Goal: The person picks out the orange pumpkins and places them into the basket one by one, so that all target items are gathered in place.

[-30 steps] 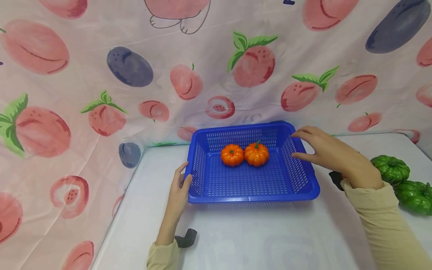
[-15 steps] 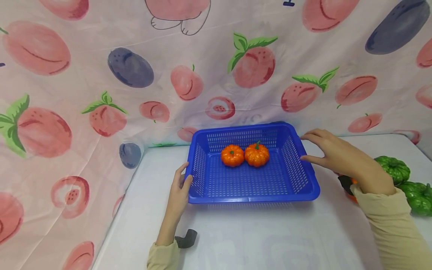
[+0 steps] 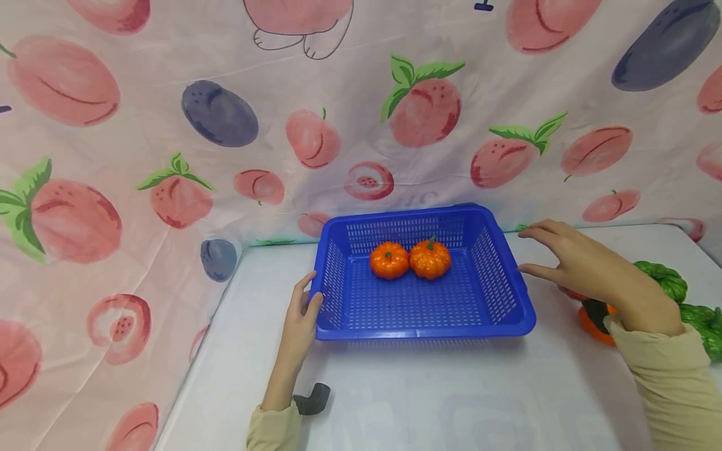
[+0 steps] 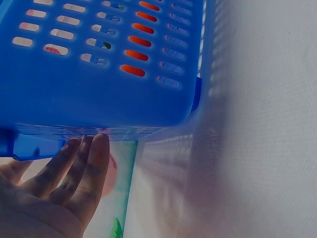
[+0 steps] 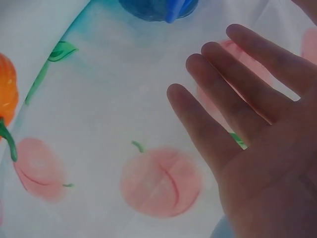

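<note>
A blue plastic basket [image 3: 417,307] with slotted walls stands on the white table. Two small orange pumpkins, a left one [image 3: 389,260] and a right one [image 3: 430,259], lie side by side inside it. At the basket's left wall my left hand [image 3: 299,319] rests with its fingertips against the plastic; the left wrist view shows these fingers [image 4: 81,173] nearly straight. My right hand [image 3: 575,257] hovers just right of the basket, apart from its rim and holding nothing. Its fingers [image 5: 223,94] are spread and straight in the right wrist view.
Two green pumpkins, one farther back [image 3: 662,280] and one nearer [image 3: 702,326], sit at the table's right. An orange object [image 3: 596,327] is partly hidden under my right wrist. A fruit-printed cloth [image 3: 361,125] hangs behind the table.
My right hand has moved right, from over the basket's right rim to beside it, uncovering more of the orange object. My left hand and the basket stay in place.
</note>
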Motion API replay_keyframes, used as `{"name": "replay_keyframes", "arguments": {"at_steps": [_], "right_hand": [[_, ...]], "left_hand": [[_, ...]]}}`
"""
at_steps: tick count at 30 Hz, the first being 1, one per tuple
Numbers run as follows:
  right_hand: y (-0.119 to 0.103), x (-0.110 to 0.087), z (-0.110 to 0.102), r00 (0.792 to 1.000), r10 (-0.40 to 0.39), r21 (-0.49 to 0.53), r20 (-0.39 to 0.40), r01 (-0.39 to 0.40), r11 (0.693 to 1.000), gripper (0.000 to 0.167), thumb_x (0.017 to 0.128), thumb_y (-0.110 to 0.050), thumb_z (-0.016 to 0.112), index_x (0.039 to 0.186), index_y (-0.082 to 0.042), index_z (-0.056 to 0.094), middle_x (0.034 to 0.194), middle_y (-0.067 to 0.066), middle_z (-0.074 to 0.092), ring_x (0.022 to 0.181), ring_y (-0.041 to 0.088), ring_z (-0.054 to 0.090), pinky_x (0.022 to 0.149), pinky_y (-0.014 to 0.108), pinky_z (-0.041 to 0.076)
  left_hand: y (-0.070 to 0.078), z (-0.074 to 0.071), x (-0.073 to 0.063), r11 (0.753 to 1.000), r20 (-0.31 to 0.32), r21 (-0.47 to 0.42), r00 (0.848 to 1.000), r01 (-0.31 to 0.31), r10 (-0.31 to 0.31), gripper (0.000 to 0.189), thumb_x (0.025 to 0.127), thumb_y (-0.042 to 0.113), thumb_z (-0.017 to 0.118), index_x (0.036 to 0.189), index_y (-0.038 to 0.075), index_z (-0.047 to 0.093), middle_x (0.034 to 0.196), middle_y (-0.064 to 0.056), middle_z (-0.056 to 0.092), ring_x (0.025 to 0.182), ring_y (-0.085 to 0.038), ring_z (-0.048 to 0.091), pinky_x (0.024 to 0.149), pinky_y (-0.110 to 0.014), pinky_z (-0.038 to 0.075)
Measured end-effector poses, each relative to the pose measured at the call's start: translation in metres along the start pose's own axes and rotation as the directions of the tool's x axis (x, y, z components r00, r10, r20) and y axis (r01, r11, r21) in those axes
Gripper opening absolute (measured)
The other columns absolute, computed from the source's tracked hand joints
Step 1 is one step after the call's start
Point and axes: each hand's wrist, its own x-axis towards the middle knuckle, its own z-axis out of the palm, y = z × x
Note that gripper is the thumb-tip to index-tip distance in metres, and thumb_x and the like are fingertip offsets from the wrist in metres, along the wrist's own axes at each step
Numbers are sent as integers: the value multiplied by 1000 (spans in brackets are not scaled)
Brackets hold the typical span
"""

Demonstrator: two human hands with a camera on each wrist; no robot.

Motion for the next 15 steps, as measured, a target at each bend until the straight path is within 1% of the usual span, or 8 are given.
{"name": "replay_keyframes", "arguments": {"at_steps": [4,9,15], "right_hand": [[5,-3,2,1000,14,-2,18,-14,1000,62,88,-36,75,132,3,55,135,27,49,124,45,47,99,63,40],[11,-6,3,996,58,0,64,-58,998,67,90,-42,72,134,4,53,138,29,46,128,48,42,102,66,35],[16,-12,4,996,70,-12,56,-70,997,64,89,-40,74,132,4,54,136,29,48,126,47,44,102,66,35]], "left_hand": [[-1,0,0,1000,-1,1,1000,0,0,48,107,26,45,153,19,34,127,-24,58,114,-33,58,98,-46,43],[-1,1,0,1000,0,5,1000,-2,2,48,107,27,45,153,18,34,125,-24,58,112,-32,58,97,-44,43],[0,0,0,1000,-4,9,1000,-4,4,49,107,28,45,153,19,34,126,-24,58,113,-32,58,98,-45,43]]}}
